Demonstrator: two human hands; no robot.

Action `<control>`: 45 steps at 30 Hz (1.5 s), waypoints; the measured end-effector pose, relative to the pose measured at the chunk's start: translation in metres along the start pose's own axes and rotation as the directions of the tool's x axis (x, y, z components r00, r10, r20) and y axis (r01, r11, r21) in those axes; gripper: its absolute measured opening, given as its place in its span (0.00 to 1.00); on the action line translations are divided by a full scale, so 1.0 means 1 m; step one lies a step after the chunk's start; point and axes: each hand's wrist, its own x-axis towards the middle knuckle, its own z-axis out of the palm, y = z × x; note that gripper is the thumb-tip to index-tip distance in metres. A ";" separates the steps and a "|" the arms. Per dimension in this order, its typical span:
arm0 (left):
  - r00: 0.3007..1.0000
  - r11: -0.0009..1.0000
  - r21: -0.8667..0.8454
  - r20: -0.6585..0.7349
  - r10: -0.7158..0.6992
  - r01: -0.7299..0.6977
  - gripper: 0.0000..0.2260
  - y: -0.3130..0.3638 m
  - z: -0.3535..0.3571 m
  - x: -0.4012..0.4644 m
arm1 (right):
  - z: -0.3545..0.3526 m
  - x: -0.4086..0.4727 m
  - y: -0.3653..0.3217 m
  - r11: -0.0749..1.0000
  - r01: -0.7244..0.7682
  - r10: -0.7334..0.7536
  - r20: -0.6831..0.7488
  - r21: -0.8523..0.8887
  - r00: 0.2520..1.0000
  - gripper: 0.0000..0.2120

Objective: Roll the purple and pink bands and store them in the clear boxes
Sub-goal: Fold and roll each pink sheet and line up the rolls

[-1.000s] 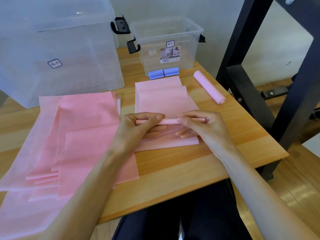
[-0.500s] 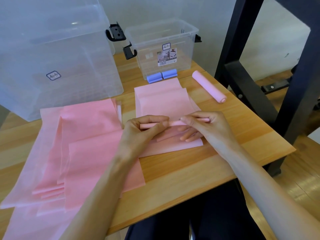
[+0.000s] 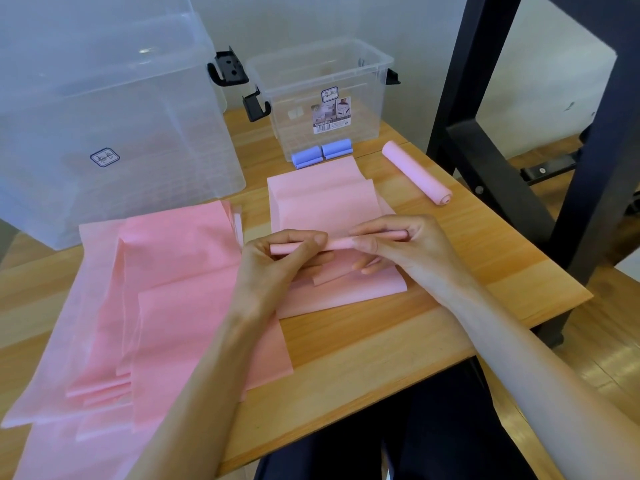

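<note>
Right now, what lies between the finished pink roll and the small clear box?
In the head view, only bare wooden table separates the finished pink roll from the small clear box; the purple rolls sit further left.

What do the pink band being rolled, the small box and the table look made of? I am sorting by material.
Pink band: thin, matte, flexible sheet, perhaps rubber or latex; it folds and rolls tightly under the left hand and right hand.
Small box: clear rigid plastic, see-through, with black clips.
Table: wood or wood-look laminate with visible grain.
</note>
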 end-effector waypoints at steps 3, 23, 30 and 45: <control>1.000 1.000 -0.005 0.011 0.006 -0.006 0.03 0.000 0.001 0.000 | 0.000 -0.001 0.001 1.000 -0.009 0.009 -0.014 0.010 1.000 0.07; 0.998 0.993 0.106 0.036 0.044 -0.048 0.04 -0.002 0.000 0.001 | 0.000 -0.002 0.004 0.999 0.028 -0.027 -0.059 0.017 0.998 0.06; 0.997 0.990 0.121 0.039 0.065 -0.069 0.03 -0.002 0.001 0.001 | 0.001 -0.002 0.004 0.999 0.033 -0.031 -0.057 0.031 0.998 0.06; 0.997 0.996 0.060 0.030 0.071 -0.073 0.03 0.001 0.001 0.000 | 0.002 -0.003 0.002 1.000 0.025 -0.024 -0.045 0.013 0.999 0.09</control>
